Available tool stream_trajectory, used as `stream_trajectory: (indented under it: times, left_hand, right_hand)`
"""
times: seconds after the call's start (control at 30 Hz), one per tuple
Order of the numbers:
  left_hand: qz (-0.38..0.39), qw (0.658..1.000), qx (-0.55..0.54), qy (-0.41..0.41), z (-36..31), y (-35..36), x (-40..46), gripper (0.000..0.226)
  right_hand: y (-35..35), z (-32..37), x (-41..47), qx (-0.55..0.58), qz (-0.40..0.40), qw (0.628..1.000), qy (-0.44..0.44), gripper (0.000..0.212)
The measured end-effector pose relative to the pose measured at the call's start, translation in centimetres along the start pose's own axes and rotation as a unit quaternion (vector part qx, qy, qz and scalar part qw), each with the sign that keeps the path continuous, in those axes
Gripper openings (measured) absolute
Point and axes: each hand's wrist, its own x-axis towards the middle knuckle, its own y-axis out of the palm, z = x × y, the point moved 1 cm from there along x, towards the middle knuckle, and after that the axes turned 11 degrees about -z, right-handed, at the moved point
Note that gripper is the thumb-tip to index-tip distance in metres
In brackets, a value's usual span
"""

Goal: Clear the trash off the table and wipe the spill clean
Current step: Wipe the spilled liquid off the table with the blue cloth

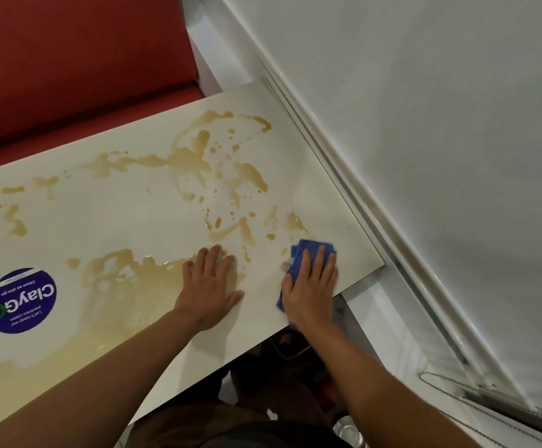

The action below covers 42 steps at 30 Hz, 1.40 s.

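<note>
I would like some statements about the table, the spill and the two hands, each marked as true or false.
1. The right hand presses a blue cloth flat on the table. True.
2. The left hand holds a cup. False: it lies flat on the table and holds nothing.
3. The brown spill is fully wiped away. False: stains cover much of the tabletop.
4. A round purple sticker is on the table. True.
5. The cloth is red. False: it is blue.

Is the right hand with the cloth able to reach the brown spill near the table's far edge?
Probably yes: the right hand presses the cloth flat, and nothing stands on the table between it and the spill.
</note>
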Motion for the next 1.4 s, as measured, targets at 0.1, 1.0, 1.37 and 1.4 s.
stream_trajectory:
  times: [0.1, 1.0, 1.37, 1.4]
  left_hand:
    - [0.007, 1.000, 0.002, 0.001, -0.1, 0.3, 0.0, 0.089]
    - [0.048, 0.998, 0.036, -0.005, -0.8, 0.0, 0.0, 0.080]
    - [0.053, 0.996, 0.077, -0.005, -1.0, -0.5, -0.1, 0.082]
    - [0.056, 0.995, 0.078, -0.006, -1.0, -0.6, -0.1, 0.082]
  right_hand:
    - [-0.3, -0.6, 3.8, 0.003, -0.008, 1.000, 0.029, 0.073]
    - [0.4, 0.3, -1.3, -0.005, -0.027, 0.999, -0.044, 0.071]
    - [-2.2, -1.5, 10.0, 0.002, 0.035, 0.998, 0.053, 0.069]
    - [-2.6, -1.3, 11.2, 0.005, 0.040, 0.997, 0.061, 0.069]
